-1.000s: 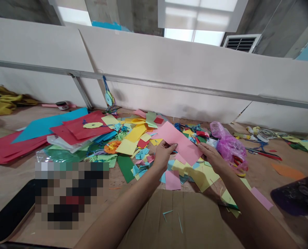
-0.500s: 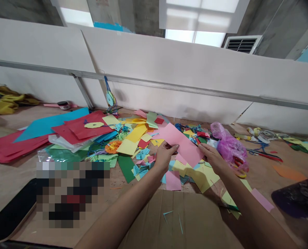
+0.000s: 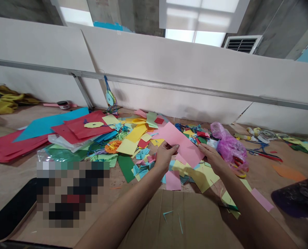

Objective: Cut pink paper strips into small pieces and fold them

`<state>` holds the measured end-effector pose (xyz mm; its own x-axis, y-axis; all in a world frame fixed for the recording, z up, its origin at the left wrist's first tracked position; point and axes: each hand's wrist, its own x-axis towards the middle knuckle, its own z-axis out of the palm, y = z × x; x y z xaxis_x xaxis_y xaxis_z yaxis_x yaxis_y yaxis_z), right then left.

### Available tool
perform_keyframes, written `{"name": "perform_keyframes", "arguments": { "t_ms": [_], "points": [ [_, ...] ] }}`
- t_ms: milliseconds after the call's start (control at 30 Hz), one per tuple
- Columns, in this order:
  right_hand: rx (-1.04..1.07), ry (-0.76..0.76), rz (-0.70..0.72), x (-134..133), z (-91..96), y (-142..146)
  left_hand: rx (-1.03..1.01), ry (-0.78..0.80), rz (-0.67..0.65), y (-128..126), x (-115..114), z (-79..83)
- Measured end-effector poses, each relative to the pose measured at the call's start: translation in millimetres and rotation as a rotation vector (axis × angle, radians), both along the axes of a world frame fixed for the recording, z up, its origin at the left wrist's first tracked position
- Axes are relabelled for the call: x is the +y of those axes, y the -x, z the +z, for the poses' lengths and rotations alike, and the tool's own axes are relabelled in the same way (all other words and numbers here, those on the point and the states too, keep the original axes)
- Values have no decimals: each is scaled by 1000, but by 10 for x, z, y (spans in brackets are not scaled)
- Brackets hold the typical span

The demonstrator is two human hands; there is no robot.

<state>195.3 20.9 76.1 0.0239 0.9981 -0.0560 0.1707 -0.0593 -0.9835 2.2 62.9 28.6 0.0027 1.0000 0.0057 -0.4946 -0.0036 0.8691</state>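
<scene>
Between my two hands a pink sheet of paper [image 3: 183,143] is held tilted above a heap of coloured scraps. My left hand [image 3: 165,155] pinches its lower left edge between thumb and fingers. My right hand [image 3: 211,155] grips the right edge, thumb on top. Below the sheet lie yellow paper [image 3: 204,176], a smaller pink piece [image 3: 173,180] and light blue scraps [image 3: 143,169]. A piece of cardboard [image 3: 174,218] with thin blue slivers on it lies nearest me.
Red sheets [image 3: 88,126] and a blue sheet [image 3: 55,121] are stacked at left, near a dark phone-like object [image 3: 12,211]. A purple plastic bag [image 3: 230,148], red-handled pliers [image 3: 266,155] and a dark purple container [image 3: 296,197] stand right. A white wall [image 3: 169,69] rises behind.
</scene>
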Motion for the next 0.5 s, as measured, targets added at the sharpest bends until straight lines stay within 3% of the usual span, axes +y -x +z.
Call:
{"name": "perform_keyframes", "arguments": {
  "t_ms": [500],
  "points": [
    [-30,-42,31,30,-68,-46,-21,49,-10,-17,-47,64]
  ]
}}
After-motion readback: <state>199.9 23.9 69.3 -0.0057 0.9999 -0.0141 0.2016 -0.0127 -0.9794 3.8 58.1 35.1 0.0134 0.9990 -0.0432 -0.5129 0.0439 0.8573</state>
